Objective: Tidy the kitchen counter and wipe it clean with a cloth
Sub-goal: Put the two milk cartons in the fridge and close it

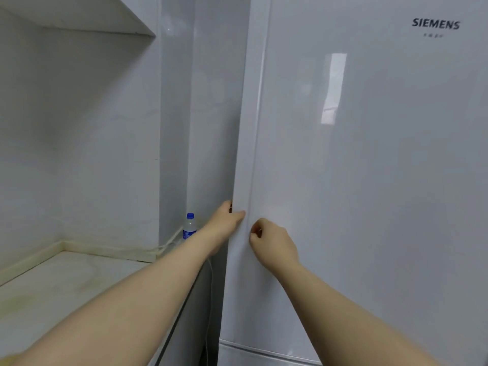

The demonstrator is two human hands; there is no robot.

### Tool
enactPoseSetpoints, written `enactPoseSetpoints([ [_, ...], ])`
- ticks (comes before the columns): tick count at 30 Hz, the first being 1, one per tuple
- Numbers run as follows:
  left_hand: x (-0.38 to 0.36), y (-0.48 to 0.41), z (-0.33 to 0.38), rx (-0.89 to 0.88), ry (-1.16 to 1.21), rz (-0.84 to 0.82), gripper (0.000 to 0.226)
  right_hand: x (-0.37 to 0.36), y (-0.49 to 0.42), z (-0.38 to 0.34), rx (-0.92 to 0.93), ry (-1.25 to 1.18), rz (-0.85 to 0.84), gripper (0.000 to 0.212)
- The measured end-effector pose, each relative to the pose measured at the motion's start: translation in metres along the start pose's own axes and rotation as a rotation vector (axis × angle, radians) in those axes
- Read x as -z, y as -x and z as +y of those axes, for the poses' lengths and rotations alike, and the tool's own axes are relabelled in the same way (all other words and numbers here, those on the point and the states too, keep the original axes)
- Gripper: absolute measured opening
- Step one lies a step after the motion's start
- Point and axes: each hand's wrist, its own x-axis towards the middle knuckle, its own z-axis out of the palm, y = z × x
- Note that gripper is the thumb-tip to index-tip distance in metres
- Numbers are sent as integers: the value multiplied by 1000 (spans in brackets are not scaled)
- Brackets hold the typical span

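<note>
At the lower left of my feed, the pale, yellow-stained kitchen counter (60,283) runs back into a white-walled corner, with a shelf (79,14) overhanging it at the upper left. Near the centre, a clear water bottle (189,228) with a blue cap stands upright past the counter's far end, beside a white cable (169,243) and partly hidden by the forearm. Just right of it, the left hand (224,223) grips the edge of the white fridge door (369,180), fingers wrapped behind it and thumb on the front. The right hand (274,243), close beside but apart from the left, rests curled against the door's face; I cannot tell whether it pinches anything. The Siemens logo (435,24) sits at the upper right.
</note>
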Motion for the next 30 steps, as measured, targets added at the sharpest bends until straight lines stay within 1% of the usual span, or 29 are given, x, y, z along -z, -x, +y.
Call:
enactPoseSetpoints([
  [4,1,17,-1,-26,1,44,40,-2,14,-10,-25,1,66,14],
  [8,9,53,-3,-49,56,25,37,1,47,-23,-76,0,172,12],
  [12,12,93,-3,-87,94,22,31,5,94,-35,-119,-57,228,10],
  [18,2,157,2,-123,105,-12,18,28,163,-39,-170,-94,273,12],
  [23,-12,210,20,-96,158,-79,27,50,214,-34,-199,-108,291,9],
  [27,-27,259,37,-65,185,-141,24,75,263,-28,-202,-106,273,8],
  [30,-42,293,45,-46,195,-164,21,88,298,-24,-221,-104,266,12],
])
